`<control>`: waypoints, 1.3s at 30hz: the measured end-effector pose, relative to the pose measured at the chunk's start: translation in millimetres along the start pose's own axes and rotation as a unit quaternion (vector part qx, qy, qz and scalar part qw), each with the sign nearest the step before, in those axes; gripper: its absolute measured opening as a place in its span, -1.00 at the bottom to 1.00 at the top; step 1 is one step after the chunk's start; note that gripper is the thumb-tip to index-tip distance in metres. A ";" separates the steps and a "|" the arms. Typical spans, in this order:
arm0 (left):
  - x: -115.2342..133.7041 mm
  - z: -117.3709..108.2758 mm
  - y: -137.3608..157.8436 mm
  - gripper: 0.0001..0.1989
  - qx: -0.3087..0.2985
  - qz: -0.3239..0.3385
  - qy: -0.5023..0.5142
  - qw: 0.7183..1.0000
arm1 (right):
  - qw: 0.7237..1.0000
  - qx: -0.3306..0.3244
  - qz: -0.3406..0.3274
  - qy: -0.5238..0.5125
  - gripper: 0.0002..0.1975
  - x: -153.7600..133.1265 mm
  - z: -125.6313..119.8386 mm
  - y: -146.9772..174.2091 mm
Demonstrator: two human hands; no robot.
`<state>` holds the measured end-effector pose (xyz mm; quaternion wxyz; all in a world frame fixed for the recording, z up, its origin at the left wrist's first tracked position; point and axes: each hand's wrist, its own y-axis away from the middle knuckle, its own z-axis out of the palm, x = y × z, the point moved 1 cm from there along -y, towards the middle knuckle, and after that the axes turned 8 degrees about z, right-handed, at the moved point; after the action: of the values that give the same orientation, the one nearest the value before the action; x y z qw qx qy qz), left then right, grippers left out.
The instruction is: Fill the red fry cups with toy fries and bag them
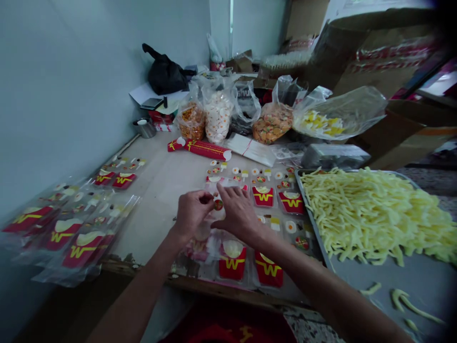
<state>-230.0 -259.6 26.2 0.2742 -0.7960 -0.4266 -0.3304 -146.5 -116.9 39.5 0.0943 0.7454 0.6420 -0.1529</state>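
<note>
My left hand [193, 212] is closed in a pinch above the table; what its fingertips hold is hidden. Beside it, my right hand [237, 209] lies palm down with fingers stretched out and the thumb apart, over a clear plastic bag. A small round red-and-green piece [218, 205] shows between the hands. Around them are several clear bags, each with a red fries carton with a yellow W [232, 263], plus small egg-shaped and brush-like pieces. Another such carton [263, 196] lies past my right hand.
A metal tray [342, 274] heaped with pale yellow fries [374, 214] stands at right. Filled bags [59, 233] lie at the left edge. Behind are a stack of red cartons [203, 148], bags of small pieces [273, 121], a metal cup [144, 127] and cardboard boxes [410, 128].
</note>
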 end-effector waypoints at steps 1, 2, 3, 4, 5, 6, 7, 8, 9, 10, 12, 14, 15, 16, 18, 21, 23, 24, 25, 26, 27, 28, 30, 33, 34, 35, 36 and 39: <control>-1.2 -4.5 -0.5 -0.86 0.015 -0.022 0.023 0.999 | 0.998 0.032 0.020 -0.044 0.10 7.6 -2.3 3.9; -3.0 -8.5 -1.3 -0.84 0.026 -0.041 0.032 0.998 | 0.991 0.058 0.061 -0.103 0.08 16.8 -3.6 8.5; -5.1 -11.3 -2.3 -0.83 0.030 -0.056 0.033 0.997 | 0.976 0.059 0.114 -0.177 -0.01 26.6 -3.3 13.6; -7.3 -12.8 -3.3 -0.83 0.028 -0.065 0.031 0.997 | 0.949 0.028 0.166 -0.266 -0.13 35.8 -1.1 18.5; -9.2 -13.0 -4.2 -0.83 0.024 -0.067 0.026 0.997 | 0.907 -0.024 0.209 -0.365 -0.26 43.4 2.6 23.0; -10.5 -11.8 -4.9 -0.83 0.021 -0.063 0.020 0.998 | 0.852 -0.085 0.237 -0.459 -0.35 48.5 7.2 26.6; -10.9 -9.5 -5.2 -0.85 0.018 -0.056 0.014 0.998 | 0.793 -0.137 0.252 -0.537 -0.41 50.9 12.1 28.9; -10.1 -6.4 -5.1 -0.86 0.015 -0.048 0.006 0.999 | 0.741 -0.169 0.261 -0.595 -0.44 51.0 16.9 29.7; -7.9 -2.6 -4.6 -0.88 0.015 -0.039 -0.004 0.999 | 0.703 -0.175 0.272 -0.633 -0.47 49.4 21.6 29.0; -4.1 1.6 -3.5 -0.91 0.018 -0.030 -0.015 0.999 | 0.680 -0.163 0.288 -0.654 -0.50 46.3 26.1 26.9; 8.2 11.3 0.8 -0.94 0.021 -0.010 -0.027 0.999 | 0.666 -0.137 0.312 -0.664 -0.55 37.2 34.4 19.9; 23.8 21.2 8.5 -0.94 0.011 -0.001 -0.016 1.000 | 0.667 -0.130 0.314 -0.663 -0.61 27.3 40.5 12.4; 31.2 24.9 13.5 -0.93 0.004 -0.005 -0.005 1.000 | 0.669 -0.134 0.305 -0.665 -0.64 23.3 42.1 9.5; 37.1 27.0 18.8 -0.92 -0.005 -0.013 0.014 1.000 | 0.672 -0.141 0.292 -0.665 -0.67 20.3 42.4 7.4; 43.0 22.6 29.7 -0.91 -0.023 -0.013 0.075 0.997 | 0.681 -0.167 0.261 -0.663 -0.73 18.2 39.6 4.5; 36.3 -14.4 46.8 -0.73 -0.026 0.092 0.096 0.991 | 0.693 -0.251 0.203 -0.644 -0.77 19.4 31.9 -6.6; 23.9 -55.0 61.5 -0.31 -0.023 0.163 -0.026 0.986 | 0.689 -0.314 0.167 -0.631 -0.74 12.1 30.0 -23.0; 15.3 -76.5 69.4 -0.12 -0.031 0.172 -0.102 0.979 | 0.683 -0.338 0.151 -0.630 -0.72 2.8 31.4 -33.7; 4.7 -97.3 77.0 -0.01 -0.047 0.162 -0.166 0.972 | 0.675 -0.356 0.138 -0.632 -0.70 -10.8 34.9 -45.5; -7.8 -116.9 83.8 0.04 -0.062 0.138 -0.212 0.965 | 0.667 -0.372 0.122 -0.634 -0.68 -29.1 40.6 -58.3; -22.1 -135.4 89.4 0.05 -0.070 0.109 -0.241 0.962 | 0.663 -0.387 0.103 -0.633 -0.67 -51.5 48.2 -71.5; -37.9 -152.9 93.8 0.04 -0.067 0.078 -0.260 0.960 | 0.664 -0.398 0.085 -0.627 -0.66 -77.0 57.0 -84.8; -72.7 -187.8 99.2 -0.02 -0.035 0.023 -0.298 0.954 | 0.687 -0.399 0.046 -0.606 -0.64 -131.1 73.7 -109.7; -125.2 -242.8 103.3 -0.19 0.020 -0.079 -0.379 0.922 | 0.733 -0.321 0.041 -0.599 -0.70 -189.6 83.7 -138.9; -140.8 -259.5 104.1 -0.22 0.024 -0.125 -0.395 0.910 | 0.743 -0.298 0.036 -0.599 -0.71 -196.2 81.6 -146.4; -154.4 -272.8 104.2 -0.23 0.014 -0.169 -0.396 0.903 | 0.750 -0.283 0.027 -0.597 -0.70 -194.7 77.2 -152.9; -165.7 -281.4 103.4 -0.25 0.001 -0.213 -0.384 0.899 | 0.758 -0.270 0.020 -0.593 -0.69 -185.1 70.9 -158.6; -175.2 -266.7 92.0 -0.33 0.033 -0.217 -0.421 0.880 | 0.794 -0.221 0.026 -0.566 -0.67 -119.8 43.1 -167.4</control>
<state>-301.9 -583.1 47.2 0.0162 -0.7384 -0.6741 -0.0017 -331.7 -216.1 50.3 0.6072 0.5010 0.4707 -0.3985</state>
